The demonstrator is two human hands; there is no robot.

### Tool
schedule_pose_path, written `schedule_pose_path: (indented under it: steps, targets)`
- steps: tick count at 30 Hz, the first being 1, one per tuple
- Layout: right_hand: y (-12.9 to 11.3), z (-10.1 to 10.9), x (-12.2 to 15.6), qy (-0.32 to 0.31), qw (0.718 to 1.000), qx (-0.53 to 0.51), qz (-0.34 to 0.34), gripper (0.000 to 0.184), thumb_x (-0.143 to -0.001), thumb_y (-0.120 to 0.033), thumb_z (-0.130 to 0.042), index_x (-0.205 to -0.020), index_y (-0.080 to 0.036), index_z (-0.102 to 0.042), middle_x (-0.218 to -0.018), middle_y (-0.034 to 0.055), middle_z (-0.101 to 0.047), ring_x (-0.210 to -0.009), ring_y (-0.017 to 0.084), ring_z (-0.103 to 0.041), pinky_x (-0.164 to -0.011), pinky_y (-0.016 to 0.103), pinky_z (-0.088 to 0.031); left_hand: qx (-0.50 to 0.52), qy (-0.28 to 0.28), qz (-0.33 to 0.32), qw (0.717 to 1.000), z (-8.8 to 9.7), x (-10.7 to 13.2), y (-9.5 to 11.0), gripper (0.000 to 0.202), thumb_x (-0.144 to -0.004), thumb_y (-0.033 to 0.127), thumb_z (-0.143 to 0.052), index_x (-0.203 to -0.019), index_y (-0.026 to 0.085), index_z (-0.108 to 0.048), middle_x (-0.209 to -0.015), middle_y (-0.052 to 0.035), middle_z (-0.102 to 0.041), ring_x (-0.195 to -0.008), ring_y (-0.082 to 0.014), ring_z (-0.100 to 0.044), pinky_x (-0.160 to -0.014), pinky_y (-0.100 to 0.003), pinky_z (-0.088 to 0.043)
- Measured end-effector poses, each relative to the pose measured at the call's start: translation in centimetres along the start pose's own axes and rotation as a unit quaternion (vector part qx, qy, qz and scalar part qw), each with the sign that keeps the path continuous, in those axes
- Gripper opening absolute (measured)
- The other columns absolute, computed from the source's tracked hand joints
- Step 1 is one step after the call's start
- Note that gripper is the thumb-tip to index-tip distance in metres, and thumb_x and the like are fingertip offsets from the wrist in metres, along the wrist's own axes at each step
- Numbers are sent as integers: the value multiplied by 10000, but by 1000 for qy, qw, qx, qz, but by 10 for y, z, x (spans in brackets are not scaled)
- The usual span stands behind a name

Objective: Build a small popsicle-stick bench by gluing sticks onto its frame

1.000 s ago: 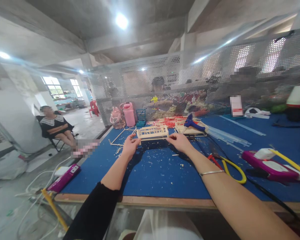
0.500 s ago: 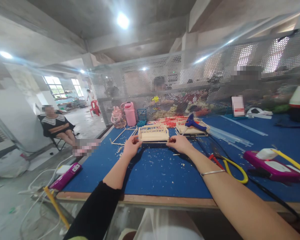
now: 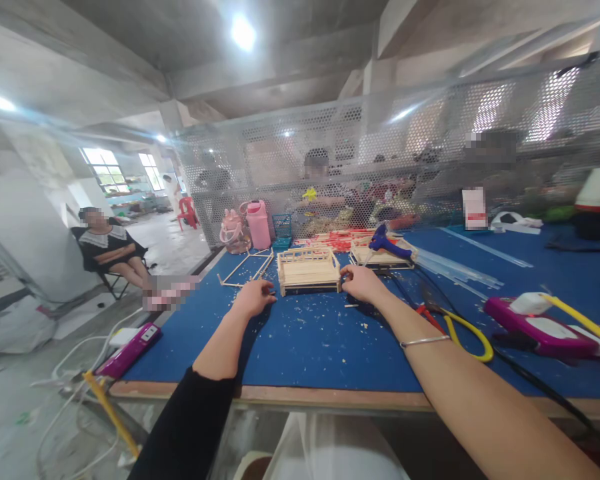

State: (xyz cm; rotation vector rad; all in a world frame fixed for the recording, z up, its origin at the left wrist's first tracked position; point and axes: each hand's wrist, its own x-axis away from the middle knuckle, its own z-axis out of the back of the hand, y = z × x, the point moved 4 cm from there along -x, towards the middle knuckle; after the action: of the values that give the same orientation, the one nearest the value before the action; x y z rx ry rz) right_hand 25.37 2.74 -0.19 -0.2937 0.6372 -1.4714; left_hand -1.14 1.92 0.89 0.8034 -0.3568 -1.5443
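Note:
A small model built of pale wooden sticks [image 3: 309, 270] stands on the blue table top [image 3: 320, 347] in front of me. My right hand [image 3: 363, 283] is at its right end, with the fingers curled against the lower corner. My left hand [image 3: 254, 298] lies on the table just left of the model, apart from it, fingers loosely curled with nothing in them. Wood chips are scattered on the blue surface between my arms.
A blue glue gun [image 3: 387, 244] lies on a second stick model behind. Yellow-handled cutters [image 3: 463, 330] and a magenta device [image 3: 543, 330] sit on the right, pink bottles [image 3: 258, 225] at the back left. A mesh screen [image 3: 380, 153] backs the table; a person sits at left [image 3: 107, 250].
The stick model, held up between both hands before, now rests on the table. My left hand has let go and dropped to the table beside it.

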Motion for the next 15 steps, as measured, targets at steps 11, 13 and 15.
schedule_pose_path:
  steps: [11,13,15]
  targets:
    - [6,7,-2,61,996,-55,-29,269,-699,-83,-511,-896,-169,-673,-875,60,-692,-822,167,-615,-706,229,-428,24,77,34,996,0,-2,2,402,-679,121,-614,-1080,160,-623,-1022,-104,-682,-909,-208,-639,-844,-317,-471]
    - [2,3,-2,46,996,-70,-5,282,-674,-67,-526,-898,-169,-663,-829,39,-691,-776,147,-612,-690,212,-429,66,67,23,995,-10,-4,6,427,-703,206,-637,-1123,146,-595,-1003,-99,-689,-846,-179,-651,-792,-287,-493]
    - [-2,-1,-2,34,996,-84,17,289,-647,-61,-543,-891,-168,-654,-802,23,-689,-742,134,-608,-670,200,-431,98,63,15,993,-17,-7,7,396,-701,264,-657,-1074,137,-618,-938,-96,-701,-796,-174,-654,-761,-290,-502]
